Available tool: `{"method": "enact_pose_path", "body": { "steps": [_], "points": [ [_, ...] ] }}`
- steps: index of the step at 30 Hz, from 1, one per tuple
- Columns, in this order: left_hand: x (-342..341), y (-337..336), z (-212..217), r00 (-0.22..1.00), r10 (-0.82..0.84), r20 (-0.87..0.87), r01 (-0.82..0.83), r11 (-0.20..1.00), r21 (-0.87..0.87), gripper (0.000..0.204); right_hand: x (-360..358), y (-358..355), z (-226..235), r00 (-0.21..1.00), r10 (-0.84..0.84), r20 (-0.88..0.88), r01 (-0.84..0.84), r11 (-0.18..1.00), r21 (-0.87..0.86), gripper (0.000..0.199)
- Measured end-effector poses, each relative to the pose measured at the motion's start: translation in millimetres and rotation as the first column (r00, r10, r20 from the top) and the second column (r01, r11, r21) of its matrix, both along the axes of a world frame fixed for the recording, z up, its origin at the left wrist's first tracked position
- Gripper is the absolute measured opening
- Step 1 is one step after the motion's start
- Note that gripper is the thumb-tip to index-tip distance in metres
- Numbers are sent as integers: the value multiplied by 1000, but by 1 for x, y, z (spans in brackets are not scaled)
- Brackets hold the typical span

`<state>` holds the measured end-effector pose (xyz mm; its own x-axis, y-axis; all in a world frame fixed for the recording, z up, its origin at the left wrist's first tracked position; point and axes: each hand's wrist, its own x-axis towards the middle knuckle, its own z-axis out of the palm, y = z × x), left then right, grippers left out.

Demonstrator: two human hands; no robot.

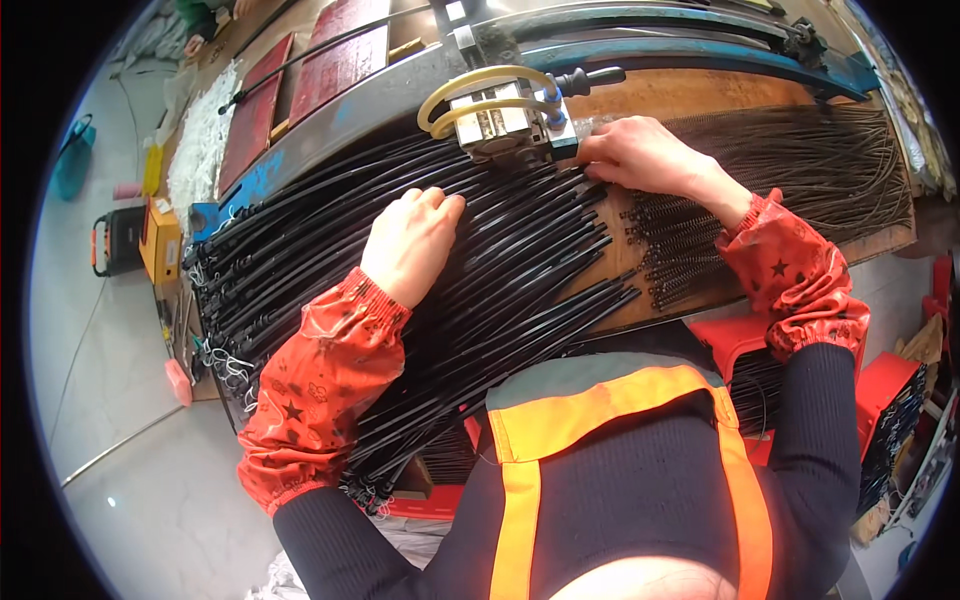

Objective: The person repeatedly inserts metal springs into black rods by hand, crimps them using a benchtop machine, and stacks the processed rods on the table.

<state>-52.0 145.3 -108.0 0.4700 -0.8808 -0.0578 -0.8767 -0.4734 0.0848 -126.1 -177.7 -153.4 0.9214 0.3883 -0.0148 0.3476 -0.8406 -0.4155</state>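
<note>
Many thin black rods (400, 330) with cords at their left ends lie in a wide layer across the bench. Over their middle is my left hand (412, 240), its fingers curled down and closed around a black rod; the fingertips are partly hidden. My right hand (645, 155) is at the right side of a small pneumatic clamp (500, 125) with yellow hoses. Its thumb and fingers are pinched together close to the rods' right ends, and what they hold is too small to make out. Dark springy metal wires (780, 170) lie to the right of that hand.
A blue metal rail (680, 60) runs along the back of the wooden bench. Dark red boards (335, 55) and a white heap (200, 140) lie at the far left. Red bins (885, 410) stand at lower right. A yellow box (160, 240) is beside the bench.
</note>
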Motion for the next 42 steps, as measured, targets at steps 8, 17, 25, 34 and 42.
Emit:
{"method": "enact_pose_path", "body": {
  "steps": [8,17,25,34,42],
  "points": [
    [-20,-13,9,990,-35,-140,-3,965,-261,32,-22,-8,-12,998,-66,4,54,842,537,22],
    [-31,-46,35,982,-74,-175,36,977,-209,25,-50,-18,-5,983,-143,114,49,808,587,31],
    [-26,-83,66,988,-115,-103,112,993,-28,28,-56,-31,3,855,-17,519,-88,980,178,56],
    [38,-162,106,952,-230,201,265,949,-170,47,-58,-177,14,703,-656,275,549,746,378,36],
    [45,-199,85,932,-337,133,356,921,-157,47,-45,-214,-2,711,-572,410,510,820,260,22]
  ]
}}
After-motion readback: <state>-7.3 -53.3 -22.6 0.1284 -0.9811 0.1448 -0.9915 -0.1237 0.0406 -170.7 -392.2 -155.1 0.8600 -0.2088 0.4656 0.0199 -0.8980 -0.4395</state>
